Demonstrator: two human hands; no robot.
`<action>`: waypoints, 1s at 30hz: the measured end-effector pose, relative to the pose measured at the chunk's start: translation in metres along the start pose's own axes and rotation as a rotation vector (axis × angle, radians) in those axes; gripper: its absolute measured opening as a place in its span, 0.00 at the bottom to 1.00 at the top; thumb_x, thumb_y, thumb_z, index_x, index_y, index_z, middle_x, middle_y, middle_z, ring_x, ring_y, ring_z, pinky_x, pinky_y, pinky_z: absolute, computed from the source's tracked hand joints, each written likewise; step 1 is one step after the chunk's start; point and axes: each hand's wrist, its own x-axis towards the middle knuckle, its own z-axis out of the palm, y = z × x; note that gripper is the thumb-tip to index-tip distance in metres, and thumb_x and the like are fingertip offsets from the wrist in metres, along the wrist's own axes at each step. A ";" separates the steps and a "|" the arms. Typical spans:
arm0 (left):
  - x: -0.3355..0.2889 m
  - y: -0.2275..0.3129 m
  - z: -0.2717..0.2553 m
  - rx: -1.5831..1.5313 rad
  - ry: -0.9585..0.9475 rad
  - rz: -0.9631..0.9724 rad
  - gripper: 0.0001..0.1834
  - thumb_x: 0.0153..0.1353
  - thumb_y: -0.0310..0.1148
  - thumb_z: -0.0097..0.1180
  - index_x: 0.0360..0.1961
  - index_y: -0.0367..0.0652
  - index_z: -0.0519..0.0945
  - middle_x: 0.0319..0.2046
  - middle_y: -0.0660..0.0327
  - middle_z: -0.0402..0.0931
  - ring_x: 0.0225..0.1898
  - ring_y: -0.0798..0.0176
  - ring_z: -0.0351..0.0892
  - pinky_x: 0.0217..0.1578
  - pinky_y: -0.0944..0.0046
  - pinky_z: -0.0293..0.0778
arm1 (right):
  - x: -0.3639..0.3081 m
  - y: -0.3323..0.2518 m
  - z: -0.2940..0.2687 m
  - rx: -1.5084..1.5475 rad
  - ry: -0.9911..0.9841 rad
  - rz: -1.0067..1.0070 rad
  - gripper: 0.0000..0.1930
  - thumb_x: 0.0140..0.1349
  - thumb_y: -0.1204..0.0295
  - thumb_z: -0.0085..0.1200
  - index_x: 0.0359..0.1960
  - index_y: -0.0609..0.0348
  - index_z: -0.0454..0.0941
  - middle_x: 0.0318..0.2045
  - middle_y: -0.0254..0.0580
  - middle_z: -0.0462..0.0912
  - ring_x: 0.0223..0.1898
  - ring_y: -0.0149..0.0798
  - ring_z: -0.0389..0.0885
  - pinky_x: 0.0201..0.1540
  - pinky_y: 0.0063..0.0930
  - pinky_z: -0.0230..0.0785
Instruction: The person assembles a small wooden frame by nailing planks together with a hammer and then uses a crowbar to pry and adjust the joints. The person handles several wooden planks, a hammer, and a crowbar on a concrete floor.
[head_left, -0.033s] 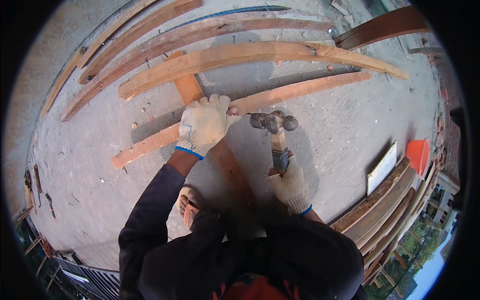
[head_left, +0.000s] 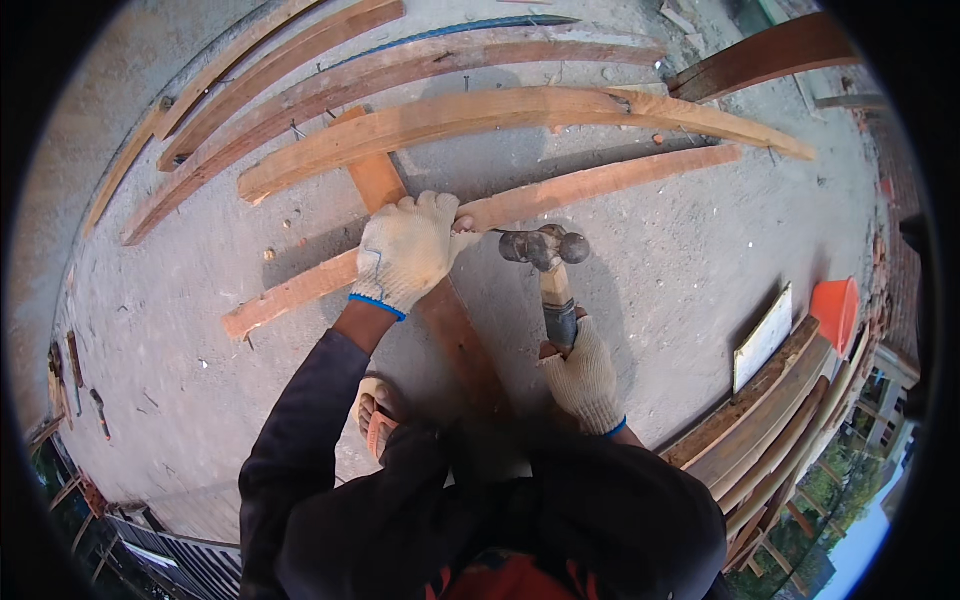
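Observation:
My left hand [head_left: 405, 250], in a cream knitted glove with a blue cuff, is closed over the spot where a thin wooden strip [head_left: 605, 180] crosses a wider board [head_left: 455, 335]. From its fingertips a thin dark nail [head_left: 490, 233] points toward the hammer head. My right hand [head_left: 585, 375], gloved alike, grips a ball-peen hammer [head_left: 545, 248] by its wooden handle with a dark wrap. The hammer head is close to the nail; whether they touch is hard to see. The strip under my left hand is partly hidden.
Beyond the strip a long pale beam [head_left: 500, 108] lies across the board's far end. More beams [head_left: 380, 72] and a blue ridged bar [head_left: 470, 24] lie farther off. At right are stacked planks [head_left: 745, 420], a white panel [head_left: 763, 338] and an orange bucket [head_left: 836, 305]. Loose nails dot the floor.
The hammer head has shifted slightly to the left, toward my left hand. My left hand and the wood look unmoved.

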 end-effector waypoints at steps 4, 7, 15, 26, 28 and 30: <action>-0.002 0.001 0.001 -0.043 -0.097 -0.060 0.22 0.63 0.54 0.56 0.40 0.45 0.78 0.35 0.56 0.80 0.39 0.50 0.82 0.37 0.51 0.78 | -0.002 -0.003 -0.002 0.465 0.082 0.074 0.18 0.60 0.72 0.61 0.50 0.60 0.70 0.27 0.39 0.82 0.30 0.34 0.83 0.33 0.29 0.74; -0.003 0.000 0.003 -0.029 -0.106 -0.049 0.22 0.63 0.54 0.56 0.40 0.45 0.78 0.36 0.56 0.79 0.39 0.50 0.82 0.37 0.52 0.78 | 0.002 -0.004 0.000 0.528 0.143 0.030 0.22 0.61 0.70 0.59 0.55 0.62 0.67 0.31 0.37 0.79 0.31 0.31 0.80 0.33 0.25 0.71; -0.001 0.002 -0.001 -0.041 -0.113 -0.043 0.22 0.64 0.55 0.54 0.41 0.45 0.79 0.36 0.54 0.79 0.39 0.50 0.82 0.38 0.52 0.77 | 0.002 -0.001 0.002 0.221 -0.098 0.321 0.15 0.56 0.75 0.59 0.43 0.61 0.69 0.22 0.39 0.75 0.20 0.35 0.77 0.25 0.29 0.69; -0.016 -0.017 -0.028 -0.145 -0.230 -0.047 0.27 0.60 0.60 0.53 0.47 0.50 0.82 0.46 0.55 0.80 0.45 0.47 0.81 0.44 0.51 0.75 | -0.009 0.025 -0.004 0.764 0.082 0.370 0.15 0.57 0.79 0.57 0.43 0.62 0.66 0.22 0.36 0.75 0.17 0.29 0.76 0.18 0.23 0.68; -0.018 -0.021 -0.018 -0.040 -0.115 -0.082 0.26 0.59 0.60 0.54 0.46 0.52 0.82 0.46 0.57 0.78 0.46 0.50 0.79 0.44 0.53 0.74 | -0.009 0.024 -0.006 0.794 0.083 0.334 0.15 0.57 0.79 0.57 0.43 0.61 0.66 0.23 0.37 0.75 0.18 0.30 0.76 0.18 0.24 0.69; -0.019 -0.024 -0.009 0.149 -0.061 -0.098 0.25 0.60 0.61 0.52 0.43 0.53 0.82 0.46 0.60 0.77 0.46 0.54 0.77 0.42 0.55 0.72 | -0.007 0.020 -0.007 0.791 0.055 0.274 0.15 0.57 0.79 0.57 0.44 0.61 0.66 0.24 0.37 0.75 0.18 0.30 0.76 0.18 0.24 0.70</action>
